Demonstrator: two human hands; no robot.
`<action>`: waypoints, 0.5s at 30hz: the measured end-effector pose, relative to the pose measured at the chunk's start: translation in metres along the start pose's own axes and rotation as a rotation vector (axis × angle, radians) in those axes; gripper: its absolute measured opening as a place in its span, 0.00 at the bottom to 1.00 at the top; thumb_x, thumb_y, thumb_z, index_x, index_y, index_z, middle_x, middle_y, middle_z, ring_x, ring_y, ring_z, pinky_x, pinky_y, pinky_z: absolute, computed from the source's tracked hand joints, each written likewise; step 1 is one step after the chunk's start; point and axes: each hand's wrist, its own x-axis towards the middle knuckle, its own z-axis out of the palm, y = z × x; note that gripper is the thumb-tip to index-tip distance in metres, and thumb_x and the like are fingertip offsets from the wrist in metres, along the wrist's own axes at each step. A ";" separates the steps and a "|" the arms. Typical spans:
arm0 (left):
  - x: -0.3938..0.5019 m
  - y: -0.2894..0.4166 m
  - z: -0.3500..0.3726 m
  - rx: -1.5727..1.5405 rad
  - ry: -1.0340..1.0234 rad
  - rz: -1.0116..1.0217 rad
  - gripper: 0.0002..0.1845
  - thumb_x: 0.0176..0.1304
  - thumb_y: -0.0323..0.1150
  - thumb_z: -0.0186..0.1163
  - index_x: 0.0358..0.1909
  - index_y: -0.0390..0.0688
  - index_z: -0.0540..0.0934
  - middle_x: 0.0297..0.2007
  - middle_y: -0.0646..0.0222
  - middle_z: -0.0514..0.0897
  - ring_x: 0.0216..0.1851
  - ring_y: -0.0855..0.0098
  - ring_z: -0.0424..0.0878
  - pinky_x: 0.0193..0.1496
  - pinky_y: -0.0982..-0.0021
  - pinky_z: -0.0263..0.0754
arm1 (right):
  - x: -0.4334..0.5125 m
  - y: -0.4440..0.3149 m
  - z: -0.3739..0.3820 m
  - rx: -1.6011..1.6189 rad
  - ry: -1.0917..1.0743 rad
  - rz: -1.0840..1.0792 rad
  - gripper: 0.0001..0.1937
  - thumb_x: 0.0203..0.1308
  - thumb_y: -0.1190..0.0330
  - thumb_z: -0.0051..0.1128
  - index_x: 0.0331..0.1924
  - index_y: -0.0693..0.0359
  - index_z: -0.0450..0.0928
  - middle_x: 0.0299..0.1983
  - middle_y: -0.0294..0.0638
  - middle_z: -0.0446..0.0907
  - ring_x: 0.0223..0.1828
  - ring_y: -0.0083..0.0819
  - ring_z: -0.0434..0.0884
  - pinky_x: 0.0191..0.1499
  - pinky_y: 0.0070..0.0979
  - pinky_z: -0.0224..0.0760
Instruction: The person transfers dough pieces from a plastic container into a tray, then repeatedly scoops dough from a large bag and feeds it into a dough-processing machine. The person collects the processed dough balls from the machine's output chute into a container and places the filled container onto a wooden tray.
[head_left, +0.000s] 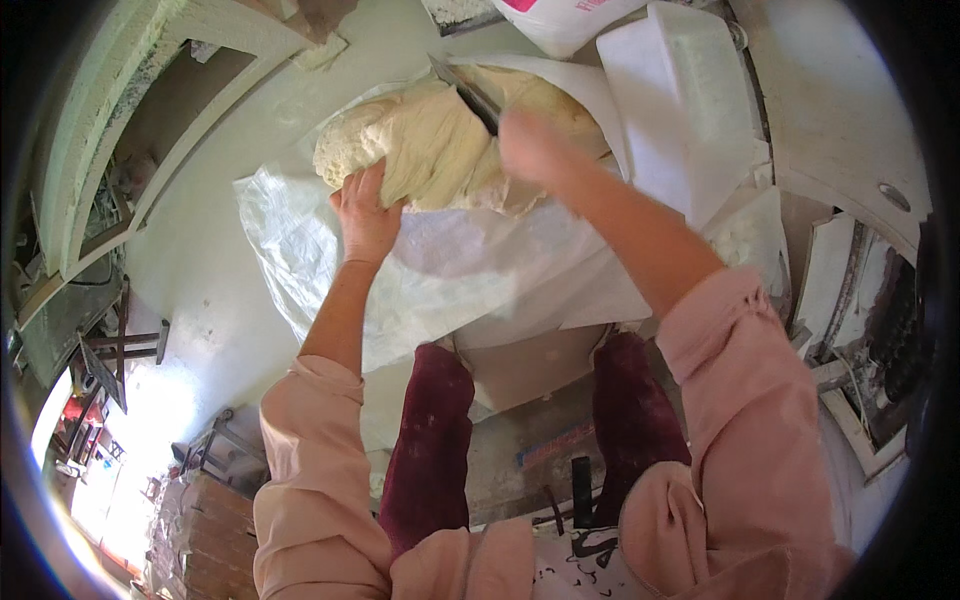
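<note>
A large mass of pale yellow dough (431, 142) lies on white plastic sheeting (442, 277) in front of me. My left hand (369, 210) presses its fingers against the dough's near left edge. My right hand (529, 146), blurred, is closed on a dark-bladed knife (466, 94). The blade stretches up and left from my fist, between the left part of the dough and the darker yellow part (551, 97) on the right. The handle is hidden in my fist.
White cloth or sheeting (675, 112) is heaped to the right of the dough. A white sack (562, 19) with pink print stands at the top. At the upper left is a pale wooden frame (172, 30). My knees, in dark red trousers (439, 420), are at the near edge.
</note>
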 end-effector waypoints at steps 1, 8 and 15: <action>-0.001 -0.013 -0.004 0.029 -0.026 -0.015 0.37 0.44 0.31 0.72 0.61 0.47 0.71 0.50 0.66 0.79 0.54 0.62 0.73 0.58 0.59 0.58 | -0.018 0.009 0.019 -0.107 -0.053 -0.070 0.13 0.58 0.74 0.48 0.48 0.68 0.71 0.43 0.57 0.80 0.44 0.55 0.81 0.44 0.46 0.75; -0.042 -0.036 0.008 0.088 -0.090 -0.099 0.40 0.48 0.28 0.67 0.67 0.48 0.66 0.52 0.65 0.77 0.57 0.61 0.70 0.61 0.56 0.58 | -0.121 0.069 0.079 0.081 -0.110 0.240 0.12 0.64 0.71 0.44 0.47 0.69 0.64 0.28 0.65 0.78 0.32 0.61 0.80 0.34 0.52 0.72; -0.094 -0.067 0.026 0.062 -0.206 -0.144 0.28 0.50 0.31 0.67 0.56 0.43 0.73 0.49 0.65 0.76 0.54 0.58 0.71 0.59 0.56 0.64 | -0.044 0.016 0.056 0.133 0.342 -0.082 0.08 0.62 0.72 0.46 0.41 0.70 0.67 0.30 0.59 0.81 0.34 0.56 0.82 0.39 0.51 0.74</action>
